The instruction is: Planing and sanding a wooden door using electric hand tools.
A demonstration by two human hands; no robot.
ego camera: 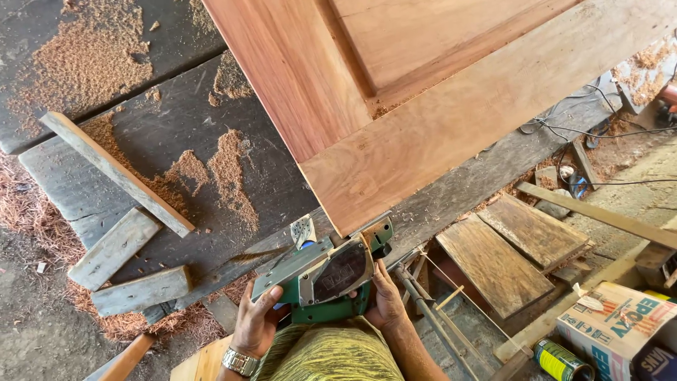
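Both hands gripping a green electric planer (pixel 326 276), tipped on its side at the near edge of the dark tabletop (pixel 176 134), just below the corner of a reddish wooden door panel (pixel 423 134). Left hand (pixel 255 321), fingers curled around the planer's left end. Right hand (pixel 386 300), fingers wrapped on its right side. Sawdust (pixel 226 169) and grey wood offcuts (pixel 116 173) scattered alongside.

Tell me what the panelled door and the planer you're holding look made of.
Door: solid reddish-brown wood, seemingly bare, with visible grain and a raised panel. Planer: green body that looks plastic; its upturned sole looks like dull grey metal. Left hand and right hand grip it.
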